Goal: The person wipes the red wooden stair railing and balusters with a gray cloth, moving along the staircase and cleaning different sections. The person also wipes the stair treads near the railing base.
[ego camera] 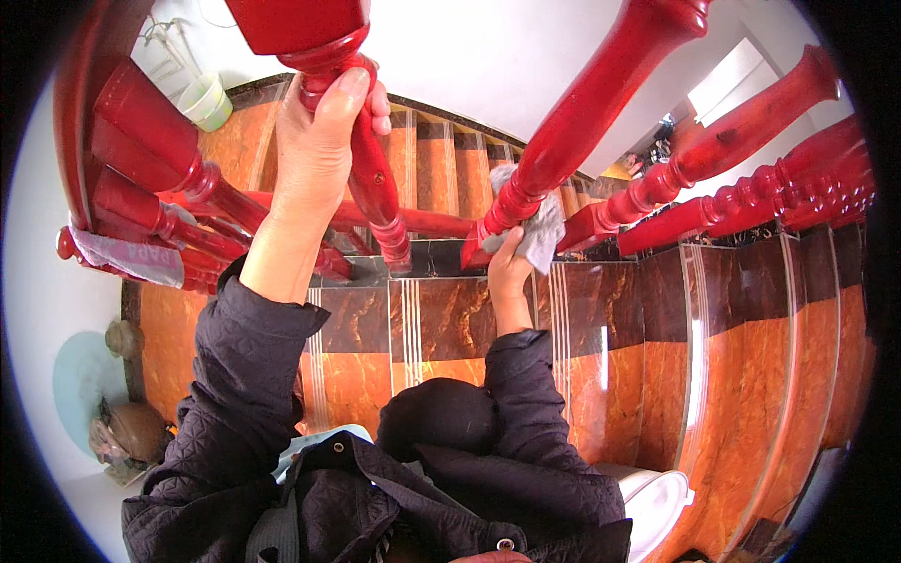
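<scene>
With its fingers wrapped around the upper neck of a red turned wooden baluster point(371, 169), my left hand point(331, 119) grips the post at the upper left of centre. To the right, my right hand point(509, 271) holds a grey cloth point(543, 229) against the lower end of another red baluster point(563, 134). The cloth passes behind this post and shows on both sides of it. Part of my right hand's fingers is hidden by the cloth and post. A second cloth, pale with pink markings point(130, 259), hangs over the red railing at the left.
Orange and dark marble-patterned steps point(450, 331) run below and right of me; a lower flight point(429, 165) shows beyond the balusters. A pale green bucket point(205, 102) stands at the upper left, a white bucket point(654, 507) beside me at the lower right. Brown jars point(137, 431) stand lower left.
</scene>
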Action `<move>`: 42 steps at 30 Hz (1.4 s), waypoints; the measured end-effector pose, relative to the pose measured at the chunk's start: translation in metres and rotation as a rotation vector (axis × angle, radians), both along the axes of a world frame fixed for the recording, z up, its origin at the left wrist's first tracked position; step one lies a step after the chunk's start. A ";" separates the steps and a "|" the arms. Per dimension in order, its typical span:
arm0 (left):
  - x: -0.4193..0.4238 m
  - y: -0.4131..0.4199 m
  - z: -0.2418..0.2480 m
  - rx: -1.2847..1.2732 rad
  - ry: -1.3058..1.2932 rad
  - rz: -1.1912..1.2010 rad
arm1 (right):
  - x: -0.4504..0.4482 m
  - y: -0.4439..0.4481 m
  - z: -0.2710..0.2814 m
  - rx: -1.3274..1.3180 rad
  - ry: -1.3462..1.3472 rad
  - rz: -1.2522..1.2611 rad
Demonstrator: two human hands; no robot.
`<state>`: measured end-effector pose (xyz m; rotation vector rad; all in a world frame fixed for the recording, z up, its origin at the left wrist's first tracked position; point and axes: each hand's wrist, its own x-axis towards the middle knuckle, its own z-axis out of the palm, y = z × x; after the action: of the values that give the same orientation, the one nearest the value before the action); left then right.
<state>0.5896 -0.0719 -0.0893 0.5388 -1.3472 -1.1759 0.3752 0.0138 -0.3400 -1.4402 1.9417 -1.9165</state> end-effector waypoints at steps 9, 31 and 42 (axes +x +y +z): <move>0.013 0.003 -0.008 0.022 0.008 -0.024 | 0.005 0.087 -0.045 0.332 0.256 0.109; -0.011 0.068 -0.157 0.315 -0.621 -0.219 | -0.007 0.097 0.045 0.390 -0.590 0.567; -0.052 0.034 -0.096 0.553 -0.405 -0.016 | -0.072 0.051 0.087 -0.152 -1.121 0.368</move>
<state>0.5372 -0.0375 -0.1850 1.2152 -1.3517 -1.5146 0.3029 0.0648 -0.2533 -0.4234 0.9494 -1.9986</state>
